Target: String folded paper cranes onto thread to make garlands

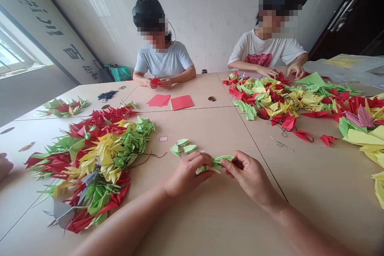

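Observation:
Between my two hands, just above the table, is a light green folded paper crane (220, 161). My left hand (192, 172) closes around its left end, fingers curled over the paper. The right end is pinched between thumb and fingers of my right hand (244, 174). Just beyond my left hand lie several small green folded paper pieces (183, 148). To the left spreads a big heap of strung paper cranes (105, 150) in red, yellow, green and grey, with a dark thread (150, 154) trailing from it toward my left hand.
Across the table (204, 124), one person (162, 64) holds red paper near red sheets (182, 102); another (267, 52) handles cranes behind a long colourful heap (279, 96). Needles (281, 143) lie right of my hands. Yellow cranes (366, 140) line the right edge. A hand (5, 167) shows far left.

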Tool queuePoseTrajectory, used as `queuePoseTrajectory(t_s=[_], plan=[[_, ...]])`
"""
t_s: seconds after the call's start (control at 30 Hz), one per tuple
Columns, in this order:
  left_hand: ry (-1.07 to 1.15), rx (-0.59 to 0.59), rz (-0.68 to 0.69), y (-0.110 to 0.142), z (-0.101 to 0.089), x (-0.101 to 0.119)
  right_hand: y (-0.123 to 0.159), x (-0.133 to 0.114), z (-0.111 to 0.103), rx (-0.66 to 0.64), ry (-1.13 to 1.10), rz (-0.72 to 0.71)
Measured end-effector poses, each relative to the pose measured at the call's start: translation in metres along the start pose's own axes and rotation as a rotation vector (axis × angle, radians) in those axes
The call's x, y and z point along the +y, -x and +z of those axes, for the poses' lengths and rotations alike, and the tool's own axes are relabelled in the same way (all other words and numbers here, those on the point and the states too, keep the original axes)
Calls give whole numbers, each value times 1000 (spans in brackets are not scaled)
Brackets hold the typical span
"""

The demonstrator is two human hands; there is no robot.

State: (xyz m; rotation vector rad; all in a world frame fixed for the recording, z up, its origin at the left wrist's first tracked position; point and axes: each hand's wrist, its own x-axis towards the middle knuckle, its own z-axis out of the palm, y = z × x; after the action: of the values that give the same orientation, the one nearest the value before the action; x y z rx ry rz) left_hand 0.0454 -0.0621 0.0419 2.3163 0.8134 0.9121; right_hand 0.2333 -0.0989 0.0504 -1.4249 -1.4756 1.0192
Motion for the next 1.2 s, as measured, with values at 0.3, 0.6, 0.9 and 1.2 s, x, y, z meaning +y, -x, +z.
queuePoseTrajectory(t_s=[0.3,0.6,0.9,1.2], plan=[[65,-30,17,-1,-3,2,1,-3,-1,-61,43,-46],[32,4,-23,-1,-2,0,-1,-4,-8,28,86,-66],[64,86,-112,-3,-2,0,-6,3,-17,87,147,-86],[421,15,-285,-4,-4,3,-4,1,-14,210,345,-203]])
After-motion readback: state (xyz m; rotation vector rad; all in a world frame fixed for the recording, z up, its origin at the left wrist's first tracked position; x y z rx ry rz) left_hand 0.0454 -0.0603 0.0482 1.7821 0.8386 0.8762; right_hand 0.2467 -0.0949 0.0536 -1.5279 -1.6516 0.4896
